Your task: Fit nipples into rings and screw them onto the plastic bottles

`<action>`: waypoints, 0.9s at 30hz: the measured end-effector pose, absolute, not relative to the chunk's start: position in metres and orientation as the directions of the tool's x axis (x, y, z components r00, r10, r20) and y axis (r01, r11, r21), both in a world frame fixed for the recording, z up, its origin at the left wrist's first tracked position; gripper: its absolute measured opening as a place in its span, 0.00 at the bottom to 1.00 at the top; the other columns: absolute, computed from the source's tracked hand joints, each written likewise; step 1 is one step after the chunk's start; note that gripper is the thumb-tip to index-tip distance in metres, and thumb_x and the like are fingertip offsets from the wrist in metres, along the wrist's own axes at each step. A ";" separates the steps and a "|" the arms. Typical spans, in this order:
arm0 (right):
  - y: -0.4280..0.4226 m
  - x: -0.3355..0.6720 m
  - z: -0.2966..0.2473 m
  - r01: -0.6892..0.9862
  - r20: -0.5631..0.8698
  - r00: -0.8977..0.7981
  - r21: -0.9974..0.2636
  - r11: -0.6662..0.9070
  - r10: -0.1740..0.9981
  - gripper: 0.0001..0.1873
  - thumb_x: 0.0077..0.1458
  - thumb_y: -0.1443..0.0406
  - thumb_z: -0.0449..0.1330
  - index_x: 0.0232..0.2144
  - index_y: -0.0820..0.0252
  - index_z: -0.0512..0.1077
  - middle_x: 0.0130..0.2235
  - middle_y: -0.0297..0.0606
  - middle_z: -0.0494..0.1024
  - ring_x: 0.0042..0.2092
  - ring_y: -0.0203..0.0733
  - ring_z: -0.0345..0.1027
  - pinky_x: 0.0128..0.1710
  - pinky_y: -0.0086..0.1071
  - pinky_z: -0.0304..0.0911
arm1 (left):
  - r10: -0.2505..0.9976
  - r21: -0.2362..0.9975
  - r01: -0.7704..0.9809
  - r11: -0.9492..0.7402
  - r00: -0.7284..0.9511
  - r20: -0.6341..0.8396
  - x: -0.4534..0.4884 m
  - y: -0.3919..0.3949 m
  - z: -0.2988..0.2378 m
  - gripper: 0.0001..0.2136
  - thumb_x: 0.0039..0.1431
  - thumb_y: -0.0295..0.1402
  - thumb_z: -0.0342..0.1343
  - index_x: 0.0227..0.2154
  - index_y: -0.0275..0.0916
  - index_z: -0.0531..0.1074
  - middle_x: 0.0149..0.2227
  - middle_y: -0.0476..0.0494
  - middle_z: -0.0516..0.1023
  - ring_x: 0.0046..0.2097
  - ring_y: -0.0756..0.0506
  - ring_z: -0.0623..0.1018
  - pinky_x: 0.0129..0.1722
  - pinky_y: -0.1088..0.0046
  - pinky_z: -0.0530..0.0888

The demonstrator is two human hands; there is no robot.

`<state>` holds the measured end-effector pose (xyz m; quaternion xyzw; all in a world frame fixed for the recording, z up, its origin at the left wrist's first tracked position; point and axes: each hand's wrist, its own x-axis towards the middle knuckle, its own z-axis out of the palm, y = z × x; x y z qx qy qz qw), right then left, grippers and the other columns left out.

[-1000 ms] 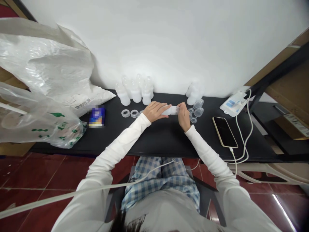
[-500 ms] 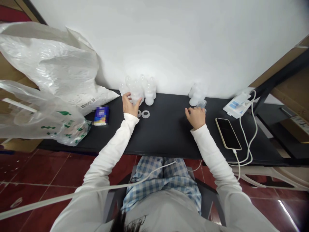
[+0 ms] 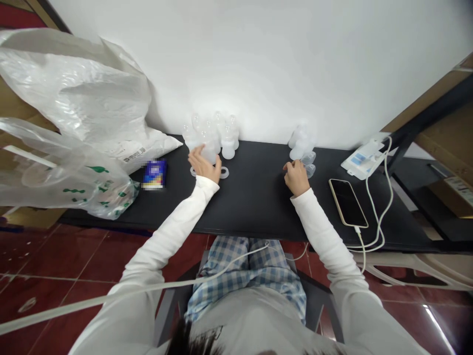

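My left hand (image 3: 204, 166) is at the back left of the black table (image 3: 254, 202). Its fingers are spread around the base of a translucent bottle (image 3: 210, 149) standing at the front of a cluster of bottles (image 3: 225, 135). Two white rings (image 3: 223, 172) lie flat beside that hand. My right hand (image 3: 296, 177) rests on the table with its fingers curled at small clear caps (image 3: 309, 163). I cannot see what its fingertips hold. A second group of bottles (image 3: 300, 140) stands just behind the caps.
Large plastic bags (image 3: 70, 123) fill the table's left end, with a small blue packet (image 3: 154, 173) beside them. A phone (image 3: 348, 202) on a white cable (image 3: 377, 217) and a white charger box (image 3: 364, 159) lie at the right. A white wall is directly behind.
A second ago both hands held one bottle at the table's middle. The left hand then carried it to the left cluster and has opened around it. The right hand went to the caps.
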<state>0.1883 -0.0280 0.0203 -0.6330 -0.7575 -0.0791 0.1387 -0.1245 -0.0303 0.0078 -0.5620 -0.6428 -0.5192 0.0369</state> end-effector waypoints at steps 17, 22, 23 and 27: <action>-0.015 0.196 0.012 0.882 0.348 -0.331 -0.216 0.419 0.877 0.24 0.51 0.81 0.45 0.43 0.61 0.72 0.44 0.48 0.74 0.47 0.50 0.65 0.47 0.41 0.63 | 0.835 0.458 0.737 -0.497 0.261 0.485 -0.064 -0.034 -0.004 0.14 0.58 0.26 0.55 0.47 0.36 0.71 0.56 0.30 0.70 0.59 0.34 0.71 0.60 0.52 0.69; -0.019 0.180 0.016 0.744 0.531 -0.197 -0.466 0.478 0.824 0.12 0.61 0.71 0.51 0.39 0.57 0.74 0.39 0.41 0.78 0.43 0.45 0.70 0.49 0.41 0.66 | 0.952 0.812 0.515 -0.275 0.027 0.305 -0.048 -0.020 -0.001 0.12 0.55 0.30 0.61 0.43 0.37 0.71 0.50 0.35 0.74 0.48 0.41 0.77 0.53 0.58 0.74; -0.021 0.174 0.016 0.691 0.564 -0.145 -0.531 0.491 0.813 0.10 0.62 0.69 0.53 0.39 0.57 0.74 0.39 0.40 0.79 0.42 0.44 0.71 0.47 0.40 0.67 | 0.968 0.896 0.378 -0.232 -0.005 0.252 -0.046 -0.017 0.000 0.14 0.55 0.32 0.63 0.44 0.37 0.70 0.49 0.36 0.74 0.46 0.43 0.78 0.51 0.60 0.75; -0.031 0.153 0.014 0.381 0.578 0.004 -0.756 0.533 0.816 0.09 0.61 0.59 0.60 0.41 0.57 0.73 0.42 0.40 0.80 0.39 0.40 0.74 0.40 0.36 0.71 | 0.999 0.972 -0.232 0.026 -0.015 -0.030 -0.034 -0.009 0.005 0.15 0.55 0.37 0.65 0.40 0.37 0.67 0.43 0.41 0.77 0.41 0.48 0.81 0.50 0.64 0.76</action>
